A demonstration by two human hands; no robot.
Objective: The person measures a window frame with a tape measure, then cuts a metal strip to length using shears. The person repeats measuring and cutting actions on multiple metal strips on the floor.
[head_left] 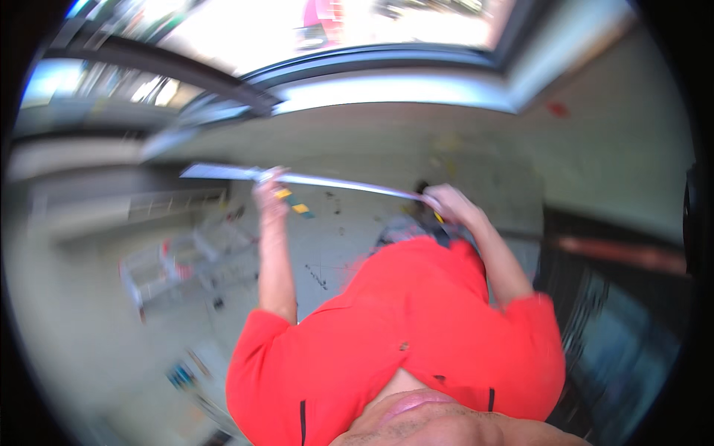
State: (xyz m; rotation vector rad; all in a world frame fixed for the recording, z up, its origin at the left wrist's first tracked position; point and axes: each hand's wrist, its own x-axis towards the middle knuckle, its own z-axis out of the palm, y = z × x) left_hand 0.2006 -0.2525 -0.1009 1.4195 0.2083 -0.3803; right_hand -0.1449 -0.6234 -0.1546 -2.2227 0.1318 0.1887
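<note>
Across the front of my body runs a long, thin, pale strip (pixel 349 183), shiny and blurred by motion; its kind cannot be told. My left hand (pixel 269 195) is closed around it near its broader left end. Below those fingers a dark green and yellow piece (pixel 300 209) sticks out, perhaps a tool handle. At the strip's narrower right end, my right hand (pixel 451 204) is closed on it. A small dark and yellow thing (pixel 439 217) shows beside the right fingers, too smeared to name.
Ahead is a window with a dark frame (pixel 372 58) and a white sill (pixel 394 95), its left sash swung inward. A metal stepladder-like frame (pixel 160 271) stands on the floor at left. Dark panels (pixel 610 327) are at right. Several small items (pixel 182 375) lie at lower left.
</note>
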